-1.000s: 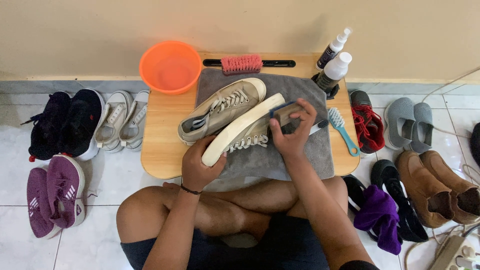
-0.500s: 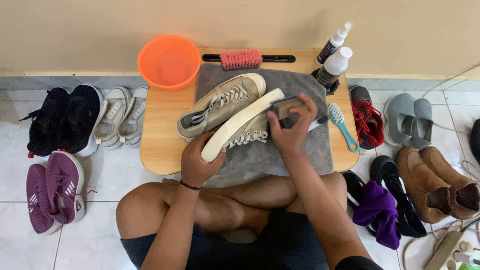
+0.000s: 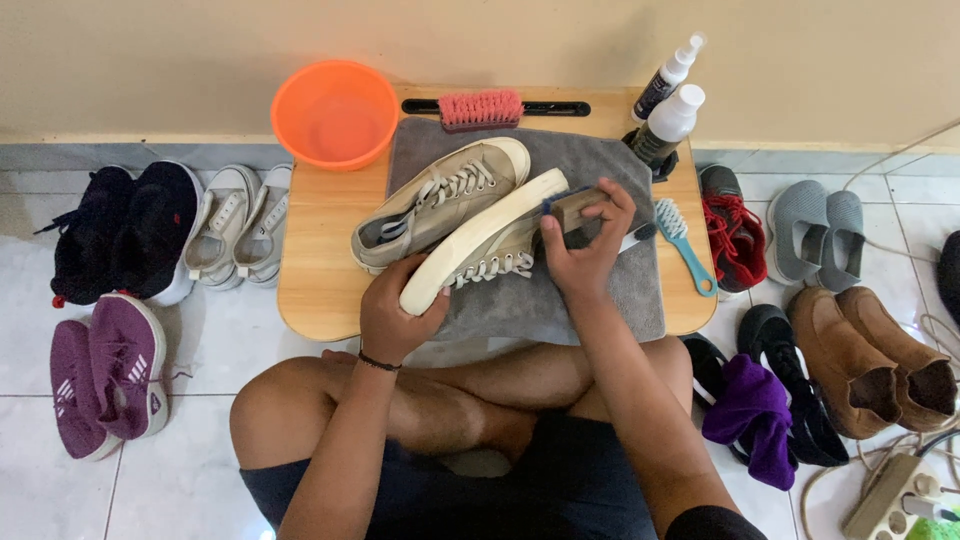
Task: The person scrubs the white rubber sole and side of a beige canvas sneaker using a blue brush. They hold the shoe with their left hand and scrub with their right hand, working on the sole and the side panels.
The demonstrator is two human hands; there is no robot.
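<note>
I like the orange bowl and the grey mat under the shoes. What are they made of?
The orange bowl looks like plastic: smooth, evenly coloured, slightly see-through and glossy at the rim. The grey mat seems to be soft cloth, probably a fuzzy towel: matte, no shine, with rounded corners that lie limp on the wooden board. The board shows pale wood grain, though it could be a printed finish.

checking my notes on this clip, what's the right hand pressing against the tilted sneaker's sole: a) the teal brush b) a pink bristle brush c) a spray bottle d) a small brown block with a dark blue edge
d: the right hand grips a small brown block with a dark blue edge at the sole of the tilted sneaker, which the left hand steadies; the pink bristle brush, spray bottles and teal brush lie untouched.
</note>
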